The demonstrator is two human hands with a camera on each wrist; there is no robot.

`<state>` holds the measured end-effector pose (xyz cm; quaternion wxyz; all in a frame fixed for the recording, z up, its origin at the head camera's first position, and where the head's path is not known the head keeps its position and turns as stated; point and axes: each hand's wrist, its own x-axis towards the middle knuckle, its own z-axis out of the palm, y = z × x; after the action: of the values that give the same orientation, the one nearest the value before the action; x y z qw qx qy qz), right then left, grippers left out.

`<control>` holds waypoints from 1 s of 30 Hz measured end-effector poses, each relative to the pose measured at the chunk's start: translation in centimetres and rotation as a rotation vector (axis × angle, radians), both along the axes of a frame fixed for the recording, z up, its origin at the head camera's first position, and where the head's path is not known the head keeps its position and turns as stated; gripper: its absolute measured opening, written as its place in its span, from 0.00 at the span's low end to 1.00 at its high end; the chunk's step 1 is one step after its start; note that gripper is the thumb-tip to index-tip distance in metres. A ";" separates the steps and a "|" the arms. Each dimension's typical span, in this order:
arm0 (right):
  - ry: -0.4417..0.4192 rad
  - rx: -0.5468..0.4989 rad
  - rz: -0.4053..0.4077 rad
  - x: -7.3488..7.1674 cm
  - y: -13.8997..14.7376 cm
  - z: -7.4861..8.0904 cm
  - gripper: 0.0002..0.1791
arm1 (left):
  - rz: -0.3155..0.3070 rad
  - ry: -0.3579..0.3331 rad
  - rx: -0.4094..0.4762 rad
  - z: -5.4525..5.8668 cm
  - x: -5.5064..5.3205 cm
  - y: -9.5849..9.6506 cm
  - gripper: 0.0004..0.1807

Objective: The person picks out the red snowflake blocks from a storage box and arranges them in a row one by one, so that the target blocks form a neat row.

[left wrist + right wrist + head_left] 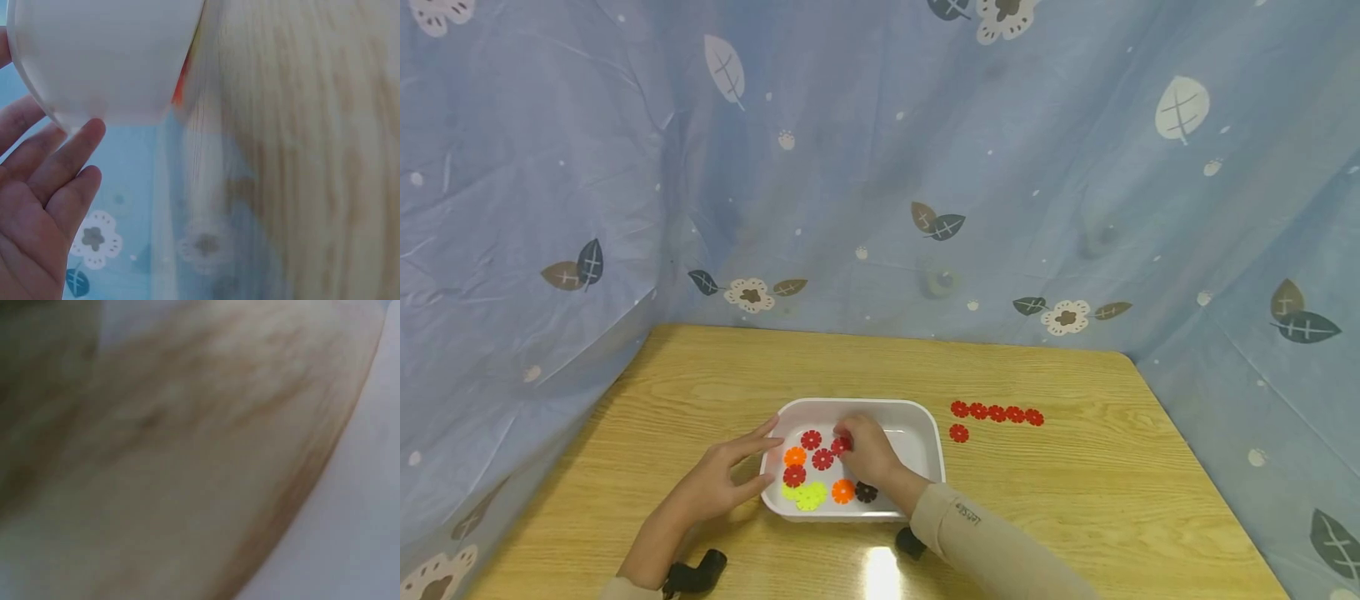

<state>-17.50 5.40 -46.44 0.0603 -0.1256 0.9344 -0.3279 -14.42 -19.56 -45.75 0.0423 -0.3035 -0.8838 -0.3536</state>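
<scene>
A white rectangular tray (872,405) stands on the wooden table with several notched plastic discs inside: red (811,440), orange (843,491), yellow (811,496) and black (866,492). Inside it, my right hand (867,450) reaches down with curled fingers and pinches a red notched disc (841,447), partly hidden by the fingertips. Along the tray's left side rests my left hand (718,477), thumb and fingers spread and touching its rim. The left wrist view shows those fingers (69,162) loosely straight against the tray's outer wall (100,62).
Right of the tray lies a row of several red discs (997,413), with a single red disc (958,433) in front of its left end. Patterned blue cloth (865,167) surrounds the table (1075,500). The right wrist view is blurred.
</scene>
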 end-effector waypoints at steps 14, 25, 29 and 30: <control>-0.018 0.029 0.001 0.3 0.0 0.7 0.10 | 0.005 -0.008 -0.003 0.1 -0.1 -0.2 0.23; -0.060 -0.025 0.006 0.3 0.3 1.1 0.14 | 0.008 -0.029 0.007 0.0 -0.1 -0.2 0.23; -0.069 -0.097 -0.010 0.3 0.7 1.4 0.17 | 0.003 -0.029 0.011 0.0 -0.1 -0.2 0.23; -0.081 -0.122 -0.016 0.4 0.8 1.5 0.17 | 0.004 -0.030 0.010 0.0 -0.1 -0.2 0.23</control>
<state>-17.14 6.21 -44.98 0.0877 -0.1081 0.9105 -0.3894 -14.52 -19.75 -45.79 0.0311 -0.2963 -0.8831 -0.3625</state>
